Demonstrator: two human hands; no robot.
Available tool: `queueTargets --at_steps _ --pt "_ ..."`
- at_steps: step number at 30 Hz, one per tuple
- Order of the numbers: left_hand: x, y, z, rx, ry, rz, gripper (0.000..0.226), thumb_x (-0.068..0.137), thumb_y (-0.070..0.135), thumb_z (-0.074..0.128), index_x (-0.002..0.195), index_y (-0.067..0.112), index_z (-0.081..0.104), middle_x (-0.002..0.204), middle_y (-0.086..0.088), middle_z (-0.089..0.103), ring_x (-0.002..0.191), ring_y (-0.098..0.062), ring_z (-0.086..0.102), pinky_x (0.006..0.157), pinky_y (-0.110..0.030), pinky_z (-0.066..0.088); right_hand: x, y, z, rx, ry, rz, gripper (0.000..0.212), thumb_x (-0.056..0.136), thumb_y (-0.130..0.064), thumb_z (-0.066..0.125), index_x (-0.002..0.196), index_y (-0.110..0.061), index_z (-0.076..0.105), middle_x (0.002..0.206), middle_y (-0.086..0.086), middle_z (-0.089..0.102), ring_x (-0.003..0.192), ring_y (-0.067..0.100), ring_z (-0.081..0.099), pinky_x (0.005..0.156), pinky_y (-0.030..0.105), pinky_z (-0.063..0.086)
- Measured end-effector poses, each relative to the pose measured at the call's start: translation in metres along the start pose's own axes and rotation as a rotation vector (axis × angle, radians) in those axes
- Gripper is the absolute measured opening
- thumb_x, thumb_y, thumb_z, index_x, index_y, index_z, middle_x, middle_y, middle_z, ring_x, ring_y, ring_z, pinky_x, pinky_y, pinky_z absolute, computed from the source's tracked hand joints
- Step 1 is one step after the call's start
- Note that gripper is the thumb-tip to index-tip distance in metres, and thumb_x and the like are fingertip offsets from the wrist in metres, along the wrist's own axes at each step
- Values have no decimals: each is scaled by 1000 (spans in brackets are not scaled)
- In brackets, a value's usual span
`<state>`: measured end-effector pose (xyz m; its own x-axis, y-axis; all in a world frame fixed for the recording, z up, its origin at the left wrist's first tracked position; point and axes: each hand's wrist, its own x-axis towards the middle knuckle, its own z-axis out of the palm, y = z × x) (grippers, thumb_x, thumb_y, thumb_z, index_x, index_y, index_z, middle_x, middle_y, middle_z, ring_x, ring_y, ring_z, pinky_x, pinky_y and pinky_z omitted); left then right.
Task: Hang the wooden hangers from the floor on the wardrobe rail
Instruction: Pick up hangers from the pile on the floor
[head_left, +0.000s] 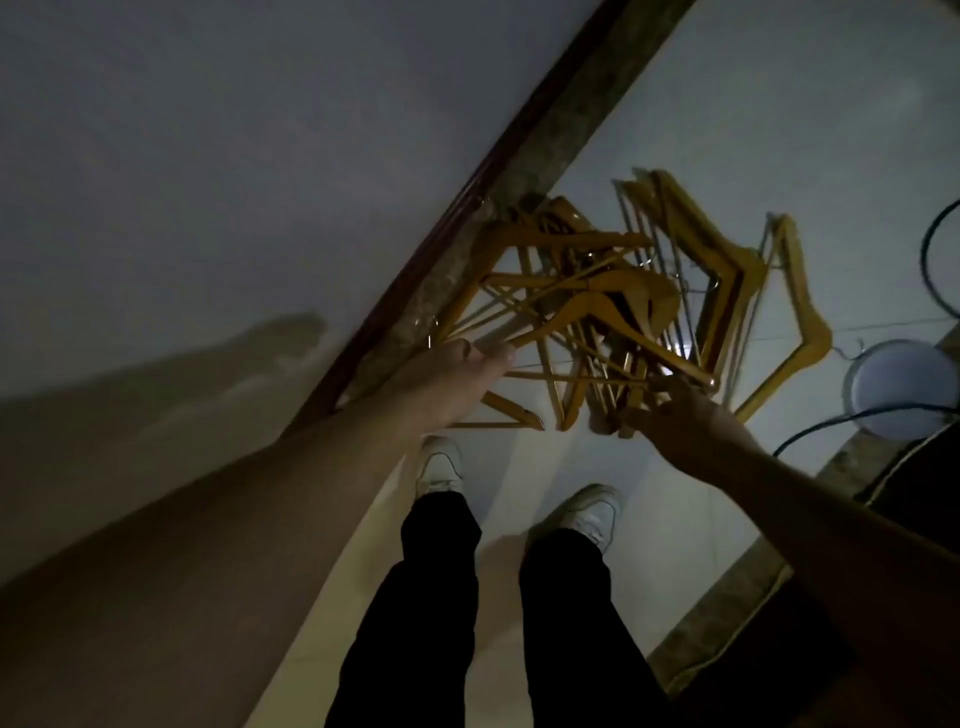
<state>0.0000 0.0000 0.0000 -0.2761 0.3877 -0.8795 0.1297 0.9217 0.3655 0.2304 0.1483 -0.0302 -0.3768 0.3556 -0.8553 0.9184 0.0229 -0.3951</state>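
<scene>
Over hanger pile (597, 291) — left hand (452, 384), right hand (680, 421)

One head-worn camera looks steeply down, close over the floor (779, 130).

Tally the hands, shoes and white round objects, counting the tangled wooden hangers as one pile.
Hands: 2
White shoes: 2
White round object: 1
Hanger pile: 1
Total: 6

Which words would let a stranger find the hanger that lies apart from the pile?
On the pale tiled floor, a tangled pile of wooden hangers lies along the dark skirting. At its right edge, nearest the white round object, one hanger lies alone, clear of the tangle.
</scene>
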Motion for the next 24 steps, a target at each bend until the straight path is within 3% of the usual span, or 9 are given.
queueTargets --at_steps 3,7,10,13,15,17,18,20,24 --pt "34 -12 25 28 17 -34 62 81 78 41 111 28 64 102 6 65 88 -11 57 77 -32 44 27 26 4 -122 63 -48 37 90 -31 68 121 -23 50 116 0 56 100 24 61 78 44 56" --pt "71 -24 52 -4 -47 -54 76 68 82 43 114 26 65 116 2 65 109 -21 59 100 -46 44 62 58 16 -147 95 -77 27 89 -27 70 85 -36 45 86 -11 51 70 7 54 55 23 41" --pt "100 -21 63 20 -38 -51 67 81 76 47 123 25 61 128 -2 61 117 -23 54 101 -41 41 88 70 18 -68 43 -66 34 92 -16 66 75 -37 45 73 -15 49 57 4 58 46 16 43" --pt "132 -13 75 91 -58 -23 73 87 72 44 138 21 51 139 -4 54 119 -22 50 91 -35 35 114 79 19 -49 50 -59 33 94 -13 63 76 -35 46 70 -10 53 53 -8 60 40 6 40" --pt "151 -5 84 151 -53 -3 73 88 73 41 139 21 50 140 -5 52 124 -25 48 90 -35 35 130 86 17 -93 31 -38 24 95 -15 61 80 -30 51 69 -5 56 50 -1 61 38 8 38" --pt "167 3 91 216 -45 13 72 88 74 38 137 23 51 138 -4 54 122 -26 50 88 -36 36 148 93 15 -102 49 -22 7 95 -21 63 101 -20 59 84 -1 64 63 4 67 49 11 43" --pt "175 6 96 239 -46 29 70 88 74 38 135 24 53 136 -4 55 118 -25 51 86 -35 35 158 95 14 -120 65 -19 20 94 -24 64 112 -16 59 93 0 65 73 10 68 56 17 44" --pt "191 12 103 276 -56 51 66 89 73 37 132 26 55 134 -3 56 110 -21 50 83 -34 33 175 99 14 -130 83 -32 25 95 -25 64 117 -16 56 90 0 60 73 12 61 57 19 43" --pt "219 18 117 304 -61 69 66 91 71 36 138 27 51 140 -2 53 125 -24 48 90 -37 36 208 110 8 -145 76 5 24 96 -33 63 113 -25 49 87 6 61 66 15 61 51 23 45"
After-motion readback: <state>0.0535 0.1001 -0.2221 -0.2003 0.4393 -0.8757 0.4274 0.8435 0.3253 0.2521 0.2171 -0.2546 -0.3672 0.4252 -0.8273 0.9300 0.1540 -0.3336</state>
